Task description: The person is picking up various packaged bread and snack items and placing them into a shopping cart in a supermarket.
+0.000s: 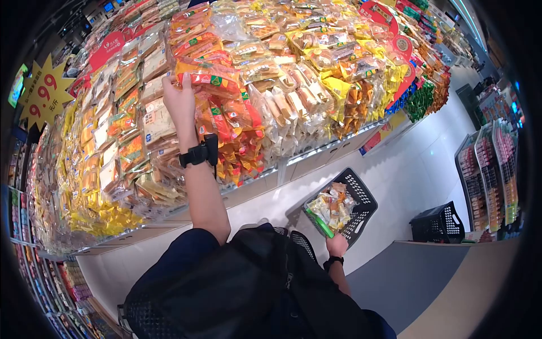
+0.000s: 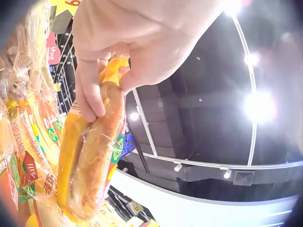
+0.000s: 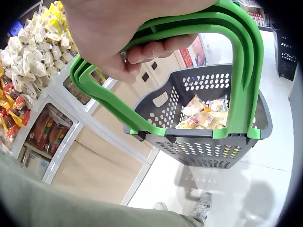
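Observation:
Between thumb and fingers, my left hand pinches the end of a long wrapped bread in a yellow, red and green packet. In the head view that packet lies level above the heaped orange and red packets, with my left hand at its left end. My right hand has its fingers curled round the green handles of a grey basket. Several wrapped items lie inside the basket. Low at the right in the head view is my right hand.
A long display counter heaped with wrapped breads runs across the front. A yellow price sign stands at the left. A black basket and a stocked rack stand on the right. Shelves line the lower left.

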Available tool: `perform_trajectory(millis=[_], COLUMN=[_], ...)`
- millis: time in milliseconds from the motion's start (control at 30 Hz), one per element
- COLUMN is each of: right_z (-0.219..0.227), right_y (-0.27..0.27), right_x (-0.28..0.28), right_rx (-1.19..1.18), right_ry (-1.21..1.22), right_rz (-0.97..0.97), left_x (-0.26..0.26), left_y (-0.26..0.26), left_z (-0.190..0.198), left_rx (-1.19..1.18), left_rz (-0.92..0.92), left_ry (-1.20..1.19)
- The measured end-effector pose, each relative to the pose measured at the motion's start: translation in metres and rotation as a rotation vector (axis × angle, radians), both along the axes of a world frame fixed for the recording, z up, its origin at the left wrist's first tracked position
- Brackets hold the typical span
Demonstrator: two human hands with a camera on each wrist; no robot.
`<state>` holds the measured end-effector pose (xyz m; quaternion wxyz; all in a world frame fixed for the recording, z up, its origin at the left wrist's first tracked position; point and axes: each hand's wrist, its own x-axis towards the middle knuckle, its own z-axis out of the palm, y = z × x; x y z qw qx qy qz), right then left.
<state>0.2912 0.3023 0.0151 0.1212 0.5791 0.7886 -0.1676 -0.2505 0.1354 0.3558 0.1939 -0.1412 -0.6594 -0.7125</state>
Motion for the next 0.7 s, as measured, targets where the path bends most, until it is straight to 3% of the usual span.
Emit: perform_trajectory(millis=[67, 100, 167, 200, 267, 333, 433, 500, 533, 600, 700], right_z=[-0.002, -0.005, -0.011, -0.011, -0.012, -0.022, -0.022, -0.022, -0.024, -0.025, -0.024], right_y=[0.011, 0.018, 0.026, 0.031, 0.039, 0.049, 0.056, 0.057, 0.058, 0.058, 0.056], right_x=[0.004, 0.005, 0.011, 0.01, 0.008, 0.01, 0.011, 0.013, 0.014, 0.013, 0.007], right_rx=[0.022, 0.026, 0.033, 0.034, 0.061, 0.083, 0.112, 0.149, 0.149, 0.157, 0.163], right_ry=[0.005, 0.007, 0.009, 0.009, 0.022, 0.024, 0.04, 0.073, 0.075, 0.109, 0.104], right_rz=[0.017, 0.026, 0.02, 0.028, 0.046, 0.062, 0.08, 0.091, 0.093, 0.081, 0.064], left_x=[-0.01, -0.002, 0.025, 0.032, 0.037, 0.035, 0.032, 0.034, 0.033, 0.034, 0.027], left_y=[0.003, 0.002, -0.004, -0.007, -0.014, -0.013, -0.009, -0.004, 0.001, 0.01, 0.021], left_z=[-0.006, -0.002, 0.014, 0.018, 0.022, 0.018, 0.014, 0.006, 0.005, 0.004, 0.001], left_rx=[-0.393, -0.388, -0.647, -0.646, -0.899, -0.907, -1.069, -1.072, -1.072, -1.176, -1.181], left_rz=[0.261, 0.27, 0.284, 0.291, 0.396, 0.439, 0.439, 0.271, 0.274, 0.081, 0.092], left_ry=[0.005, 0.006, -0.012, -0.015, 0.099, 0.172, 0.329, 0.471, 0.471, 0.411, 0.442])
